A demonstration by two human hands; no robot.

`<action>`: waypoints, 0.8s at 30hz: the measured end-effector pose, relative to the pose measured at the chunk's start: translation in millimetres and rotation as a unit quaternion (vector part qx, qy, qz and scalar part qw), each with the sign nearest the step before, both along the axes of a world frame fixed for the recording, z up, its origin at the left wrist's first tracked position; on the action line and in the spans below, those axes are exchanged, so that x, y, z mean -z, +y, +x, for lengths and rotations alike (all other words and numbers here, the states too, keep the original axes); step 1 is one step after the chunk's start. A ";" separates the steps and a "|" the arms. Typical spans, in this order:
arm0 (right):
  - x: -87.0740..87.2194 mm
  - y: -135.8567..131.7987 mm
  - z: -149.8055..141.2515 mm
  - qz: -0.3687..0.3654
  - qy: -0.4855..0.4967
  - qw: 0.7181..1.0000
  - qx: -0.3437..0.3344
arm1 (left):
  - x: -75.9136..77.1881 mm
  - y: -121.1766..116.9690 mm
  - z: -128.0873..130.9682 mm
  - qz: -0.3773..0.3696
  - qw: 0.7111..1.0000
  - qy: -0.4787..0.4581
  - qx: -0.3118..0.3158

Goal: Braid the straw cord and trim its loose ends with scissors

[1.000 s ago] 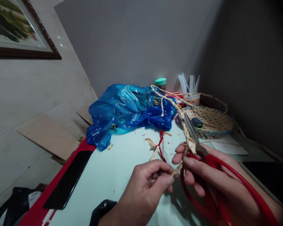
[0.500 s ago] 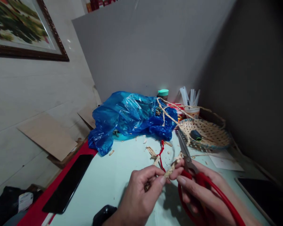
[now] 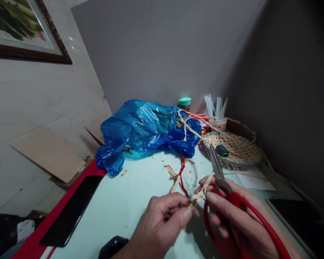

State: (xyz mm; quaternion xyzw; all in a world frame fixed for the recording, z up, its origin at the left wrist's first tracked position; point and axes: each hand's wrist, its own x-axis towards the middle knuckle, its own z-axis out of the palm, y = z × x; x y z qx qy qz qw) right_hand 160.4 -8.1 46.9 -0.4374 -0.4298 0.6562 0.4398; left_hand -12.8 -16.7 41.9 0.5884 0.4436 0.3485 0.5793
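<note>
A pale braided straw cord (image 3: 202, 193) runs between my two hands. My left hand (image 3: 166, 216) pinches it between thumb and forefinger. With my right hand (image 3: 232, 216) I hold red-handled scissors (image 3: 218, 169), blades pointing up and away and looking closed, while thumb and fingertips also grip the cord near its upper end. Just beyond my left hand, another stretch of pale braid (image 3: 175, 184) with frayed ends meets a red string (image 3: 181, 172). How the cord continues beneath my left palm is hidden.
Behind lies a blue plastic bag (image 3: 145, 126) with long braided strands trailing right. At right stand a woven basket (image 3: 248, 151) with a dark thread spool (image 3: 221, 150) and a cup of white strips (image 3: 218, 124). Black phone (image 3: 72, 208) at left, dark tablet-like slab (image 3: 294, 219) at right. Straw scraps dot the table.
My right thumb now presses on the cord, and more of the braid shows between my hands. The scissors' tips have shifted slightly right. The whole view has moved a little.
</note>
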 end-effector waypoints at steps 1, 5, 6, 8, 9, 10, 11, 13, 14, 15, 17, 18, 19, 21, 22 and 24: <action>0.4 0.0 0.0 0.001 0.006 1.000 -0.002 | -0.4 -0.4 0.4 -0.010 1.000 0.000 0.003; 0.3 -1.9 -2.1 -0.001 0.028 1.000 -0.014 | -0.2 -1.9 5.2 -0.064 0.997 -0.051 0.011; 0.2 -2.5 -2.6 -0.007 0.027 0.999 -0.017 | 0.6 -2.2 6.9 -0.072 0.996 -0.060 0.009; 0.3 -3.5 -3.2 -0.022 0.010 1.000 -0.017 | 3.0 -2.8 10.2 -0.076 0.994 -0.075 -0.004; 0.5 -3.9 -3.5 -0.028 -0.001 1.000 -0.013 | 4.4 -3.1 11.6 -0.076 0.994 -0.082 -0.013; 0.8 -4.2 -3.8 -0.031 -0.011 0.999 -0.009 | 5.9 -3.4 12.6 -0.077 0.993 -0.092 -0.022; 1.1 -4.5 -4.3 -0.031 -0.020 0.999 -0.006 | 7.3 -3.7 13.2 -0.080 0.991 -0.102 -0.029; 1.8 -4.9 -5.4 -0.028 -0.024 0.999 -0.006 | 9.6 -4.0 13.1 -0.089 0.988 -0.122 -0.029; 2.1 -4.9 -5.9 -0.027 -0.023 0.999 -0.008 | 10.5 -3.9 12.4 -0.092 0.987 -0.132 -0.021; 2.3 -4.7 -6.2 -0.029 -0.023 0.999 -0.011 | 11.1 -3.6 11.4 -0.094 0.985 -0.141 -0.013; 2.8 -3.9 -5.1 -0.026 -0.038 0.999 -0.018 | 11.9 -2.3 8.9 -0.101 0.982 -0.159 0.002; 3.3 -3.2 -3.5 -0.010 -0.058 0.998 -0.012 | 12.1 -1.4 7.6 -0.106 0.980 -0.169 0.002; 4.0 -2.5 -1.3 0.018 -0.087 0.996 0.004 | 12.1 -0.5 6.4 -0.111 0.977 -0.179 -0.003; 6.2 -0.9 4.8 0.093 -0.150 0.983 0.050 | 11.4 1.4 4.2 -0.119 0.972 -0.200 -0.019; 7.5 -0.1 8.0 0.125 -0.172 0.975 0.070 | 10.5 2.1 3.2 -0.119 0.971 -0.207 -0.030; 10.1 0.8 12.5 0.146 -0.184 0.969 0.076 | 7.9 3.1 1.4 -0.109 0.970 -0.214 -0.049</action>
